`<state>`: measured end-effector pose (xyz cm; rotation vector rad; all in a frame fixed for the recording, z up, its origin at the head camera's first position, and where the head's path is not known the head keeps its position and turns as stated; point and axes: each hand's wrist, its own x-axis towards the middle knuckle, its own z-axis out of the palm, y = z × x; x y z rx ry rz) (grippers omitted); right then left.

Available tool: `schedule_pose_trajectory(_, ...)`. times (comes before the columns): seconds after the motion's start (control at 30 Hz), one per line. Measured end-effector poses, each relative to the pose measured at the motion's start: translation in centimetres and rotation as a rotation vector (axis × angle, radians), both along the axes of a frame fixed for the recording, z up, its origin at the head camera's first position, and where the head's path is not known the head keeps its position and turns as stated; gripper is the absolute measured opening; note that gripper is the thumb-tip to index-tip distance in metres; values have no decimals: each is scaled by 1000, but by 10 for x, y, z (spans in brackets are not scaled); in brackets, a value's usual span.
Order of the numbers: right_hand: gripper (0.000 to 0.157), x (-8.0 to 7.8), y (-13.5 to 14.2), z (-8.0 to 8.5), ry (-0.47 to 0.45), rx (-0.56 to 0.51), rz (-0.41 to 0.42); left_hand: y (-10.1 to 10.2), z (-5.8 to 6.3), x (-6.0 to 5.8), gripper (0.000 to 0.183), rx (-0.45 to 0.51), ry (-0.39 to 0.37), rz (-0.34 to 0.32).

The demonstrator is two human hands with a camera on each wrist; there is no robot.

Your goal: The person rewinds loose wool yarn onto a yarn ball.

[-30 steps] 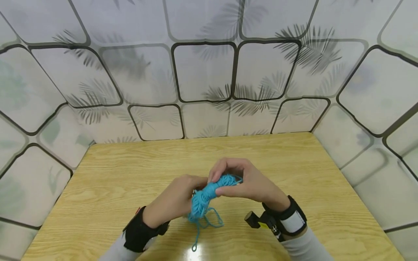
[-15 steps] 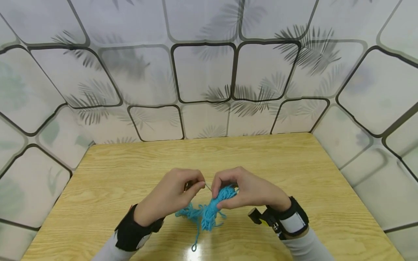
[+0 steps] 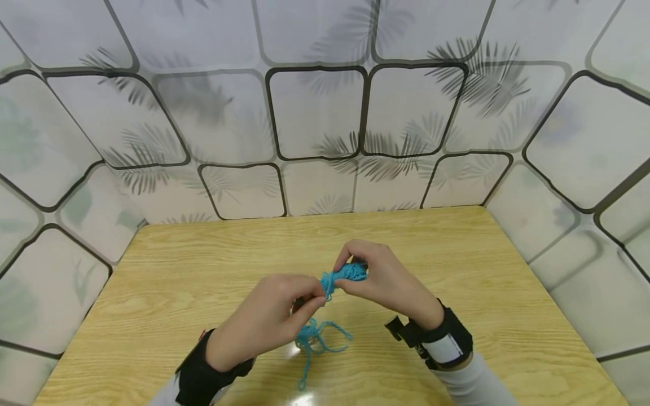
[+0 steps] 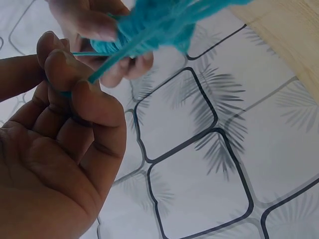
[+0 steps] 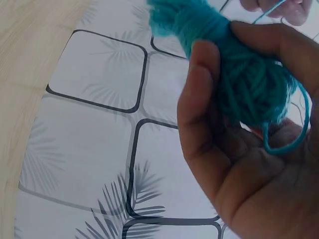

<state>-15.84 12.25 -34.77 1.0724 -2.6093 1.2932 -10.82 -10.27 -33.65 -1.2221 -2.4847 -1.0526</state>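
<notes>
This is a closed-in place, of home or of office I cannot tell: patterned sheets (image 3: 317, 113) with printed leaves (image 3: 484, 76) surround the far and side edges of a wood-grain table (image 3: 218, 254).

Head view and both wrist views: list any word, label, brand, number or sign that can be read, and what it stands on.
No text can be read in any view.
White rectangular patch on the black right-wrist strap: any marks too small to read.
Blue yarn bundle, yellowish wooden table: no lettering shows.
</notes>
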Motion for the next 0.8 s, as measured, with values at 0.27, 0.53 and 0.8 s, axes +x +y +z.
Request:
schedule_pose_trajectory(0.27, 17, -4, -2, -2, 123, -114, -200, 8, -3, 6, 11, -6, 55, -46)
schedule_pose_trajectory(0.53, 16, -1, -2, 1, 21, -380, -127, 13, -12, 3, 11, -56, -1, -32)
schedule_pose_trajectory(0.8, 15, 2, 4, 8, -224, -615, 233, 12, -25, -9, 5, -98, -11, 24)
